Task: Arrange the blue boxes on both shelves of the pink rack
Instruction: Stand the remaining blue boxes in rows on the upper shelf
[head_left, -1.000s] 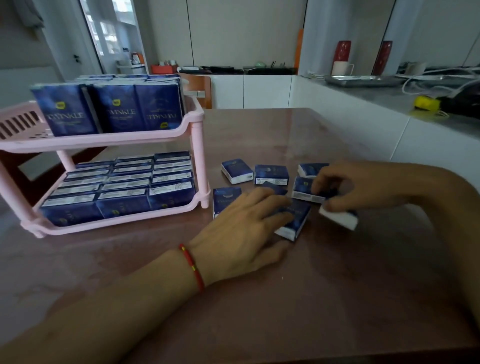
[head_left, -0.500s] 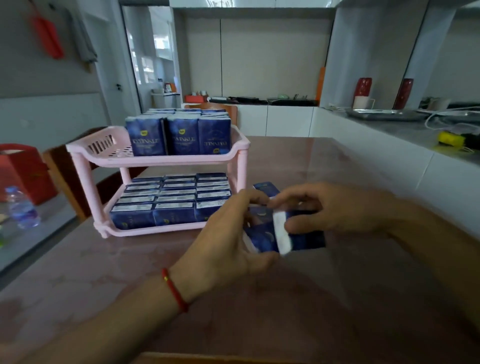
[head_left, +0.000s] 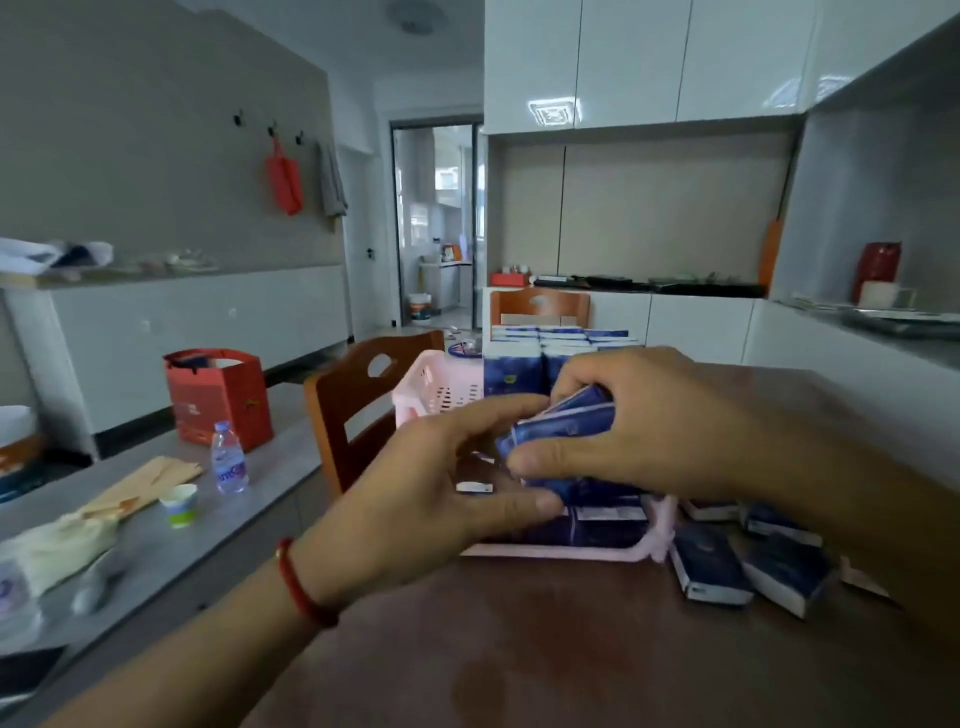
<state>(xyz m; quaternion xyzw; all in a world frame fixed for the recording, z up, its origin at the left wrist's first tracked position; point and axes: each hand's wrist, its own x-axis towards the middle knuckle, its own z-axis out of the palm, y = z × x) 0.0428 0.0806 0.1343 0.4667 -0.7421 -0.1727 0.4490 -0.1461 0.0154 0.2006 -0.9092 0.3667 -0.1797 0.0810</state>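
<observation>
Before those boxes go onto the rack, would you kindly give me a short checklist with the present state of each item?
1. Grip: the right hand holds a bunch of blue boxes between thumb and fingers. Ok.
2. Support: the left hand is at the bunch's left end; whether it touches cannot be told.
3. Bunch squared up: the boxes sit at slightly different angles. Not ok.
4. Rack in reach: it stands right behind the hands. Ok.
5. Free space on a shelf: the hands cover most of both shelves. Cannot tell.
6. Work left: loose boxes lie on the table right of the rack. Not ok yet.
</observation>
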